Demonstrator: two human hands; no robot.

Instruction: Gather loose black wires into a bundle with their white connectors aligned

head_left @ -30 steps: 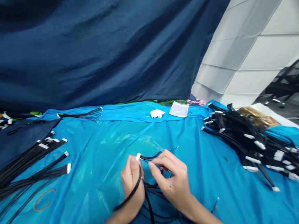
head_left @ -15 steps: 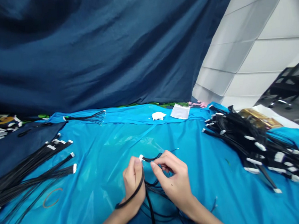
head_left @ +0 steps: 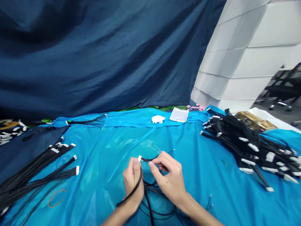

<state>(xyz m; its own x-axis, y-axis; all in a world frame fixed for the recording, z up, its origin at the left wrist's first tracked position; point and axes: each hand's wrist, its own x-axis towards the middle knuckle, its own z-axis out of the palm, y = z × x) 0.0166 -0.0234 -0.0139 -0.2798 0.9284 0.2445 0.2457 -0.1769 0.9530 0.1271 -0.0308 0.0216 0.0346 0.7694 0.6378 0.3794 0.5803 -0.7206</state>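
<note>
Hands on a cable [head_left: 149, 211], mid-worktop [head_left: 103, 148].
Left hand [head_left: 133, 183] has its grip closed on the cable just under the white plug [head_left: 139, 158]; right hand [head_left: 170, 181] pinches the thin wires beside that plug, grip closed tight. Slack loops between the wrists. A pile [head_left: 250, 146] lies well right, bundles [head_left: 26, 176] left.
</note>
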